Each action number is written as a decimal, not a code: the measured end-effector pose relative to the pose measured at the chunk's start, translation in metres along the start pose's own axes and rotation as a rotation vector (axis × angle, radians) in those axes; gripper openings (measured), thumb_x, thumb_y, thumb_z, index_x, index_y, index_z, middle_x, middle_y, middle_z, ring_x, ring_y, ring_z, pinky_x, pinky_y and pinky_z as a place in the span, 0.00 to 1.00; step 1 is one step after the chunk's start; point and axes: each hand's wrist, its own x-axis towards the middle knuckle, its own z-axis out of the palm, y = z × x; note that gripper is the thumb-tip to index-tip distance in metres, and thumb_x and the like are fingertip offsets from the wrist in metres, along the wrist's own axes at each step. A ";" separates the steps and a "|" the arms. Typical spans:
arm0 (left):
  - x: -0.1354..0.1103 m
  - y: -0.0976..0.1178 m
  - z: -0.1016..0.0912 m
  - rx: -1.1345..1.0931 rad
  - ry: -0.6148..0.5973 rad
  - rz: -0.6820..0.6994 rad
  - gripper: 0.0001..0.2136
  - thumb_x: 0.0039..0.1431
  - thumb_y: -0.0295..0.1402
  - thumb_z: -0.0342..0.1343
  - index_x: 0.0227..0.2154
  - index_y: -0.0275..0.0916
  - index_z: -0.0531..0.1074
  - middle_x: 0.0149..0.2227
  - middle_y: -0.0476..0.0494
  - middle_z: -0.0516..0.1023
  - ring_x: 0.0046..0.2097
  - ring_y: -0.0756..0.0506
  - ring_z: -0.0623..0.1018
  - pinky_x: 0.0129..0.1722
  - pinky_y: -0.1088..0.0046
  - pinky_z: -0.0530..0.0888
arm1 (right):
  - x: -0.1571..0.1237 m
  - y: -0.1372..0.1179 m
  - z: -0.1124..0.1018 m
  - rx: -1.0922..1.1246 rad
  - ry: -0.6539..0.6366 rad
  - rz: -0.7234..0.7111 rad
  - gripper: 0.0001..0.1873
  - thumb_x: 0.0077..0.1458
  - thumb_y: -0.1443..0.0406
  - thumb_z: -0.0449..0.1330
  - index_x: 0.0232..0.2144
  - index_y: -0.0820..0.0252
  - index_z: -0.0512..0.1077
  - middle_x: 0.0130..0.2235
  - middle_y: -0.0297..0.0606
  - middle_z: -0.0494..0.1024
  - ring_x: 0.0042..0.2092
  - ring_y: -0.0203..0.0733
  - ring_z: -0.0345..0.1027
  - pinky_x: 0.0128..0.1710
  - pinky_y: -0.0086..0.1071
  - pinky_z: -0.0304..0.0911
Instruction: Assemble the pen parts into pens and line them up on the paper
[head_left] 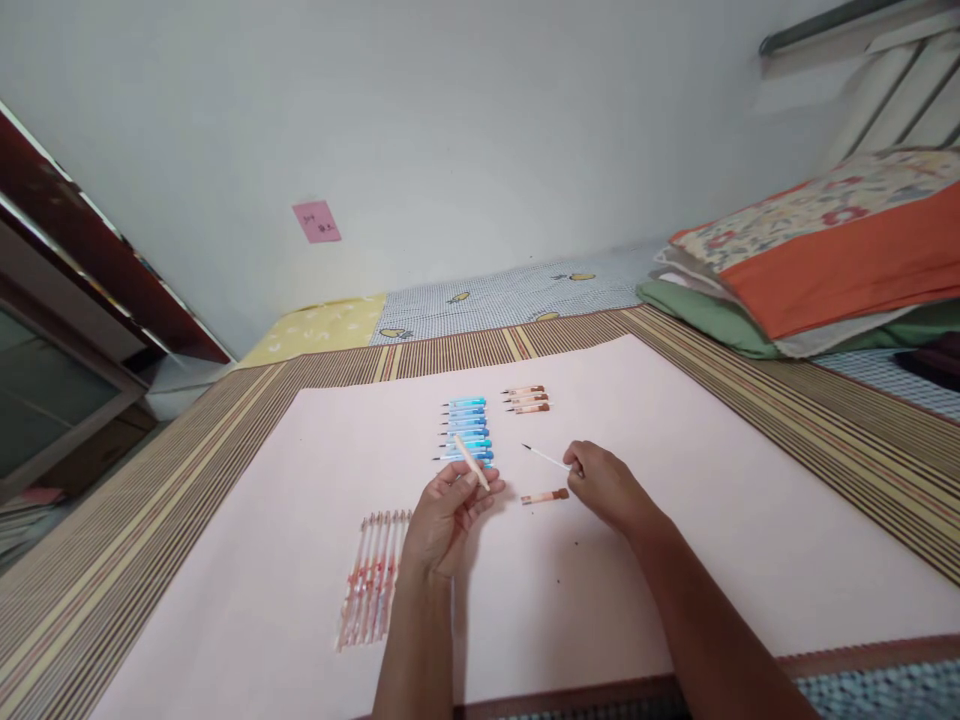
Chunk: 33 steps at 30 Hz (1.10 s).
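Observation:
My left hand point(446, 518) is closed round a pale pen barrel point(472, 462) that points up and away from me. My right hand point(606, 485) pinches a thin white refill point(546, 457) whose tip points left. A brown pen part point(545, 496) lies on the pink sheet point(300, 520) between my hands. Just beyond my left hand lies a row of several blue pens point(466, 428). A small group of brown pen parts point(527, 400) lies farther back. A row of several clear pens with red print point(371, 575) lies left of my left forearm.
The pink sheet lies on a striped mat point(847, 420) on a bed. Folded bedding with an orange and floral cover point(825, 250) is stacked at the right. A white wall with a pink note point(316, 221) is behind. Dark wooden furniture point(67, 300) stands at the left.

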 end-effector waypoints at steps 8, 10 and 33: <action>-0.001 -0.001 0.006 0.007 -0.014 0.125 0.15 0.49 0.33 0.70 0.40 0.34 0.78 0.38 0.38 0.84 0.39 0.47 0.81 0.36 0.77 0.75 | -0.013 -0.034 -0.016 0.551 0.090 -0.096 0.08 0.58 0.63 0.55 0.34 0.59 0.73 0.31 0.35 0.73 0.31 0.39 0.64 0.32 0.32 0.57; -0.003 -0.001 0.009 0.012 -0.023 0.179 0.13 0.50 0.33 0.70 0.38 0.35 0.78 0.39 0.39 0.84 0.41 0.47 0.81 0.40 0.75 0.74 | -0.021 -0.056 -0.017 0.813 -0.066 -0.131 0.11 0.59 0.59 0.56 0.34 0.59 0.75 0.27 0.33 0.71 0.29 0.39 0.63 0.30 0.31 0.58; -0.006 -0.002 0.020 0.195 0.080 0.423 0.08 0.49 0.33 0.69 0.31 0.38 0.76 0.33 0.45 0.83 0.41 0.43 0.81 0.47 0.67 0.72 | -0.035 -0.093 0.005 1.128 -0.185 -0.158 0.13 0.54 0.56 0.63 0.26 0.60 0.71 0.22 0.28 0.65 0.24 0.32 0.54 0.25 0.29 0.51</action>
